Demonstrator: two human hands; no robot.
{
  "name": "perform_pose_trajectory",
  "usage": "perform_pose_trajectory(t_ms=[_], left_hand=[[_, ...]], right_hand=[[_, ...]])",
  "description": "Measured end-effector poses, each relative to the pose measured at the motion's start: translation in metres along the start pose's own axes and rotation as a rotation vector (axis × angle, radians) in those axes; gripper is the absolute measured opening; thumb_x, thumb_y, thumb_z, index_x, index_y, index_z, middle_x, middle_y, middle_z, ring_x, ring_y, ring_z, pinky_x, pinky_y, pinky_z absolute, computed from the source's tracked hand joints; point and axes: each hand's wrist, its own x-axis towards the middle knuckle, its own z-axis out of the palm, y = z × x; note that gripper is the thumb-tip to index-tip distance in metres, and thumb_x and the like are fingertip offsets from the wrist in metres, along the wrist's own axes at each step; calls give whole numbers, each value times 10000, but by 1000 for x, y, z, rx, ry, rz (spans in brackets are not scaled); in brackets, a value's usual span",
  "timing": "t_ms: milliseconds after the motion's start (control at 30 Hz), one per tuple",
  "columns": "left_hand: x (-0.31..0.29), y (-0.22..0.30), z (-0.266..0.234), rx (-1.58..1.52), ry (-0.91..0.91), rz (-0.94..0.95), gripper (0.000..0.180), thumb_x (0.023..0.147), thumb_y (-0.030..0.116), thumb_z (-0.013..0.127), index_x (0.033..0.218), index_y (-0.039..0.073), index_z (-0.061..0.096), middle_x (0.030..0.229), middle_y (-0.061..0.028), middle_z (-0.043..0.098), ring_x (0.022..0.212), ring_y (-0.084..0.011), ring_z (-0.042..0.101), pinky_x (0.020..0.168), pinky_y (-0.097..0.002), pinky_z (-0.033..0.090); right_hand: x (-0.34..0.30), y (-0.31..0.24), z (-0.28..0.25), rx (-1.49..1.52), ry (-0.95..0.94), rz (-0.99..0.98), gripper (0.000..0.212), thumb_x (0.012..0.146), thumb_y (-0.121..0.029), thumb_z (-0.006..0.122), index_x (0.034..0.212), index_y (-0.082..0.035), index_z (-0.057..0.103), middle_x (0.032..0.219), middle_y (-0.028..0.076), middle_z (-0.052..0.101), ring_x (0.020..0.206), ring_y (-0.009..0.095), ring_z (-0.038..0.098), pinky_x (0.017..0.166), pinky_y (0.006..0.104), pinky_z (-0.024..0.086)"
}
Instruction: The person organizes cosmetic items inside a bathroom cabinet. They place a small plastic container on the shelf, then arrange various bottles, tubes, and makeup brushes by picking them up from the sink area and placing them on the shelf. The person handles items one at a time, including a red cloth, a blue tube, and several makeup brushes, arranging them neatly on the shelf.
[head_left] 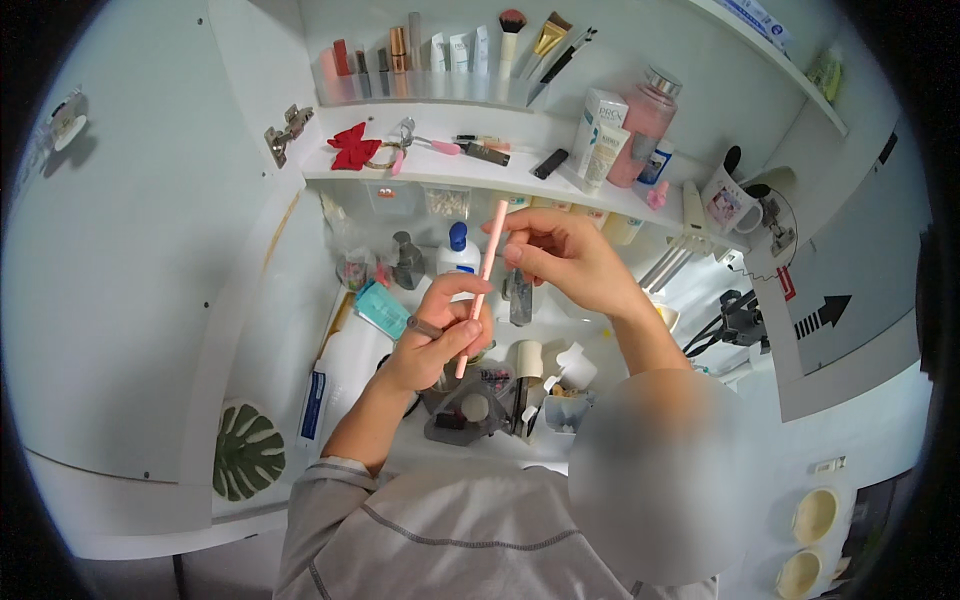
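Note:
My left hand (440,335) is closed round a slim pink pen-like cosmetic stick (487,262), which stands tilted upward out of the fingers. A short brown stick (424,327), like a cosmetic pencil, also pokes out of that hand beside the thumb. My right hand (570,262) is just right of the pink stick's upper end, thumb and fingers drawn together. What these fingers pinch, if anything, is hidden. Below them shows a dark grey translucent container (521,298); whether it touches the hand I cannot tell.
A cabinet shelf (400,172) ahead carries a red bow (354,147), an eyelash curler (430,143), a pink bottle (645,125) and a mug (728,200). Above it, a clear rack (420,88) holds lipsticks and brushes. Below stand a blue-capped bottle (459,250) and a grey organizer (465,425).

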Motion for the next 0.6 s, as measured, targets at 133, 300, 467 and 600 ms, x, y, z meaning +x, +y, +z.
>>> perform_pose_trajectory(t_ms=[133,300,467,600], left_hand=[[-4,-2,9,-79,-24,-55,410,904,159,459,1278,153,289,632,-46,453,554,-88,393,497,-209,310],[-7,7,18,-175,86,-128,485,933,252,425,1351,115,220,702,-89,561,502,-71,405,474,-190,315],[-12,5,13,-26,125,-303,422,934,276,401,1237,-18,397,640,-68,529,498,-76,399,439,-193,287],[-14,-3,12,-8,146,-324,284,935,211,406,1076,-20,490,591,-20,453,498,-65,354,435,-195,265]], right_hand=[[-2,3,13,162,-13,22,153,860,-157,585,942,-28,594,703,-35,555,572,20,455,498,179,375],[-8,5,6,287,146,-51,145,889,-192,539,888,-49,564,705,-16,559,569,37,491,498,181,392],[-14,8,-2,192,119,-42,133,888,-182,543,914,-52,555,720,-21,553,619,30,492,527,175,398],[-14,4,-3,147,156,-65,103,853,-98,572,941,-61,533,748,-36,546,626,25,492,525,171,398]])
